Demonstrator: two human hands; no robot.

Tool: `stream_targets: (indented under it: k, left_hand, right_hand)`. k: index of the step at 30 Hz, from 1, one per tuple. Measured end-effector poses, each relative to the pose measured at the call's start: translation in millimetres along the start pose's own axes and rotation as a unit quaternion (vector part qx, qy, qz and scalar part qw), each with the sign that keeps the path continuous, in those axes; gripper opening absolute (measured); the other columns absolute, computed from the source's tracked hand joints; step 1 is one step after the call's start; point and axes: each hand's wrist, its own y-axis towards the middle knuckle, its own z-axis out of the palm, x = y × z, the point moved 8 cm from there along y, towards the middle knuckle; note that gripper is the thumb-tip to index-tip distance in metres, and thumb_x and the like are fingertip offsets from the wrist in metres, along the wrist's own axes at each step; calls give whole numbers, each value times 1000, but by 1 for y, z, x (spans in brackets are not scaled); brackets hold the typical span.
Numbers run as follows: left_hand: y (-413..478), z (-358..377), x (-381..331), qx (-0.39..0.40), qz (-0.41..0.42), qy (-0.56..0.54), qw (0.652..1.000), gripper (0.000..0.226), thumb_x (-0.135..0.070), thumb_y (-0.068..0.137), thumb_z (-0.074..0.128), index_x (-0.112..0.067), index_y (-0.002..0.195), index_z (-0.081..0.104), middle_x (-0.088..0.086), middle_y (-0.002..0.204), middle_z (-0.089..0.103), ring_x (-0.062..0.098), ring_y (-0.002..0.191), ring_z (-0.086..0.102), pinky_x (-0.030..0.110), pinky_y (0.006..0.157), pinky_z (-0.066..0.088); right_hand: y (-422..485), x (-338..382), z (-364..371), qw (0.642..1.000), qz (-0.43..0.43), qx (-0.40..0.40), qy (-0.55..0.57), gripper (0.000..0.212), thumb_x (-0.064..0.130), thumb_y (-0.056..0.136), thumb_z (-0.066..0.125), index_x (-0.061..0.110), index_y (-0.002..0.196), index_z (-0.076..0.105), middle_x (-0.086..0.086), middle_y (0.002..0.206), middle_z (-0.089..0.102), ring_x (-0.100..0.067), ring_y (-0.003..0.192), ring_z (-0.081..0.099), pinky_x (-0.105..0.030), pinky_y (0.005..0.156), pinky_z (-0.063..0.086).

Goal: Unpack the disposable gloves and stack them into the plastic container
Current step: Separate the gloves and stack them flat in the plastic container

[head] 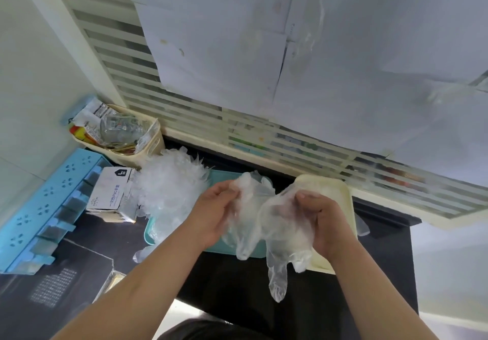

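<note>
Both my hands hold a bunch of clear disposable gloves [260,223] above the dark table. My left hand [214,213] grips the bunch's left side and my right hand [320,218] grips its right side. Glove fingers hang down below my hands. A big loose heap of clear gloves [169,189] lies on a teal tray [211,248] to the left. A cream plastic container [340,197] stands to the right, partly behind my right hand. The opened white glove box [111,194] lies left of the heap.
A cream basket [150,149] full of wrappers stands at the back left. A blue plastic rack [45,207] lies along the left wall. A striped partition with taped paper sheets [237,49] rises behind the table. The table edge [412,260] runs on the right.
</note>
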Motion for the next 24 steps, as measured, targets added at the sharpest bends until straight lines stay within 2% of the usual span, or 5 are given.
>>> stream_targets:
  k: [5,10,13,19,24]
  left_hand:
    - [-16,25,28,91,-55,-209,972,60,-55,102,57,-12,144,60,14,142,62,31,133,57,49,117,40]
    - [-26,56,47,72,-20,-240,968,8,-16,98,70,-11,104,67,2,75,59,8,56,48,26,75,52]
    - [-19,66,37,19,10,-211,977,12,-12,102,60,-11,91,64,1,68,60,7,51,55,22,53,52]
    - [-14,68,0,-18,87,-168,982,13,-15,89,63,-9,93,73,18,119,67,32,108,62,49,107,49]
    - [-23,95,-16,-10,139,106,984,29,-20,93,50,-3,110,66,14,110,77,24,100,67,33,93,51]
  right_hand:
    - [7,13,-21,997,-36,-63,1,21,5,97,66,-5,113,77,-23,111,76,-35,105,73,-47,99,57]
    - [6,12,-40,998,-37,-53,1,24,-3,97,62,6,88,83,-12,92,78,-26,90,72,-41,92,54]
    - [1,7,-54,999,-19,-28,-36,34,-6,97,60,9,79,85,-11,84,76,-30,88,65,-44,92,49]
    - [-15,1,-88,987,7,-71,-145,12,1,97,69,1,97,81,-24,103,78,-35,94,73,-50,93,61]
    - [-36,44,-70,970,-93,58,-218,17,8,98,72,14,91,86,-14,102,79,-37,105,71,-51,100,55]
